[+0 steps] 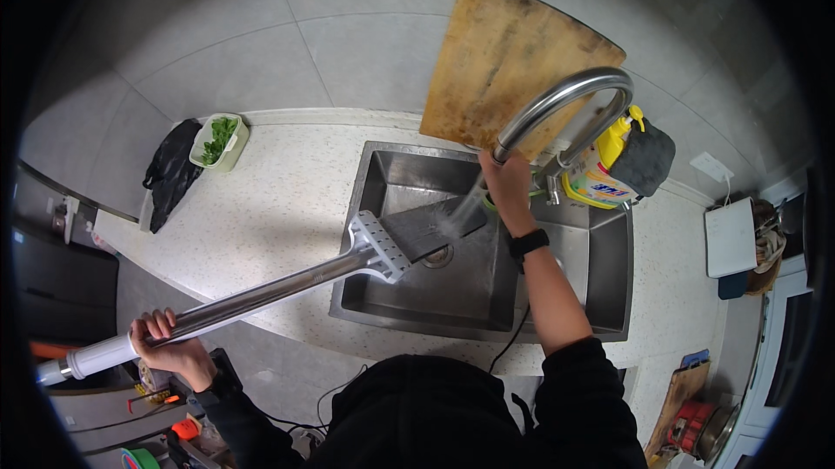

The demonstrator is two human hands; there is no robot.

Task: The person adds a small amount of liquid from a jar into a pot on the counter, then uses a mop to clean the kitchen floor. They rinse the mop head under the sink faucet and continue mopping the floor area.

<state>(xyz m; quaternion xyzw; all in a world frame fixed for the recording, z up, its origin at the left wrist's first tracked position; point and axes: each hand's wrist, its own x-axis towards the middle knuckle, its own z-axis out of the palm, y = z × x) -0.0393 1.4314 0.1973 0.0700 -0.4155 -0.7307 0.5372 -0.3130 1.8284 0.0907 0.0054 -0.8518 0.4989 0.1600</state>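
Observation:
My left hand point(173, 348) is wrapped around the metal handle point(274, 296) of a flat mop, low on the left. The mop's white perforated head frame point(381, 247) crosses the left rim of a stainless steel double sink point(417, 309). Its dark grey pad point(424, 228) slopes into the left basin, above the drain point(438, 257). With my right hand point(509, 188) I grip the spray end of the curved steel faucet point(561, 94). Water streams from it and splashes on the pad.
A wooden cutting board point(515, 58) leans on the tiled wall behind the sink. Right of the faucet stands a yellow detergent pump bottle point(600, 169) with a dark grey cloth point(646, 159) against it. Leafy greens fill a plastic container point(225, 159) beside a black plastic bag point(173, 169).

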